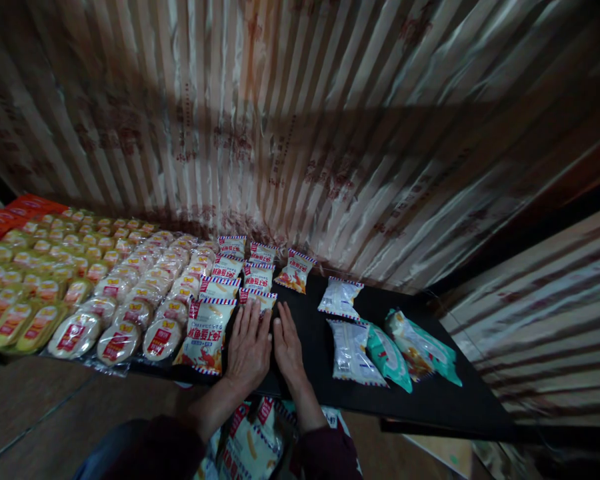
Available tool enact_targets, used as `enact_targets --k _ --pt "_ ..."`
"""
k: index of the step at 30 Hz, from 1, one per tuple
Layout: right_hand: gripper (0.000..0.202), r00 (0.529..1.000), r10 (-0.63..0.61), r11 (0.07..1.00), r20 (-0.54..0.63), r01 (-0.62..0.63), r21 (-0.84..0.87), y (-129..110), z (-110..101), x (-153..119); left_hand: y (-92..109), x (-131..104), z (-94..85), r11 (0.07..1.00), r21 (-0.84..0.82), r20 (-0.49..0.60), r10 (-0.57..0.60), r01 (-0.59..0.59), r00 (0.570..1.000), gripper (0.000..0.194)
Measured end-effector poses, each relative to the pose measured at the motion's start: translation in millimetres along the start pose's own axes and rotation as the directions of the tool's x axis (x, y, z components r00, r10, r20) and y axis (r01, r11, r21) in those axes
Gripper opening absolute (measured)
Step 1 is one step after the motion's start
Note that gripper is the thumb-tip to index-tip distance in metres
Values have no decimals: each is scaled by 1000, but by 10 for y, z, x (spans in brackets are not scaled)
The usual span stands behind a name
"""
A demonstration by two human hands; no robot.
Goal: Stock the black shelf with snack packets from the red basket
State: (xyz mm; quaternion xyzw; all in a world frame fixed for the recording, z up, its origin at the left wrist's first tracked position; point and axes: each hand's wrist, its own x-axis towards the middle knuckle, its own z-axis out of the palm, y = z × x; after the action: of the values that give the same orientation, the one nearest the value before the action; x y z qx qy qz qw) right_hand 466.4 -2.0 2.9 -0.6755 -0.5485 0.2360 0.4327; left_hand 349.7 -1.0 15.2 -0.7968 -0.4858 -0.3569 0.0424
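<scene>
- White pillow-shaped snack bags with red print and striped ends [205,337]: glossy plastic film.
- Silvery-white pillow-shaped bags [359,353]: shiny film, finely creased.
- Teal printed bags [390,357]: smooth, glossy plastic film.
- Round pale cakes [75,335]: wrapped in clear, glossy plastic.
- Yellow oblong packs [10,325]: shiny plastic.
- Long black tabletop [310,353]: smooth, mostly matt.
- Striped pale backdrop sheet [260,120]: wrinkled, plastic-looking, with sheen.
- Dark maroon sleeve [330,453]: matt cloth.

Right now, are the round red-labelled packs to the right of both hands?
No, the round red-labelled packs lie left of the left hand.
</scene>
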Motion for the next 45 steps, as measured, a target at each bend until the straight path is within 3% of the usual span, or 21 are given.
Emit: enact_targets --k 4,9,14,21,26,33,37,41,45 --pt "61 1000 -8 1000 -13 8 -8 29 -15 0 -4 -11 4 1000 16 24 4 -4 1000 47" --pt "58 1000 -6 998 -19 5 -60 97 -49 32 4 -40 17 996 11 18 91 -91 996 50" --pt "47 999 -44 998 -29 42 -54 148 -49 -182 108 -136 36 975 -116 -13 190 -191 982 47" --pt "45 991 -121 978 -64 108 -180 229 -274 -630 293 -493 84 932 -249 185 313 -264 932 55" --pt "46 975 -213 942 -59 189 -278 299 -440 -892 409 -715 69 941 -245 289 300 -232 909 52" --pt "41 974 -215 946 -67 191 -264 385 -592 -1076 537 -666 23 962 -238 417 228 -137 880 47" --pt "39 978 -186 954 -94 157 -255 397 -706 -1118 612 -793 35 976 -164 395 196 -141 898 50" --pt "40 977 -211 933 -45 187 -307 393 -774 -1221 633 -951 42 976 -109 356 215 -188 909 58" --pt "41 976 -214 922 -47 185 -341 352 -791 -1276 647 -931 -11 977 -118 391 208 -175 896 54"
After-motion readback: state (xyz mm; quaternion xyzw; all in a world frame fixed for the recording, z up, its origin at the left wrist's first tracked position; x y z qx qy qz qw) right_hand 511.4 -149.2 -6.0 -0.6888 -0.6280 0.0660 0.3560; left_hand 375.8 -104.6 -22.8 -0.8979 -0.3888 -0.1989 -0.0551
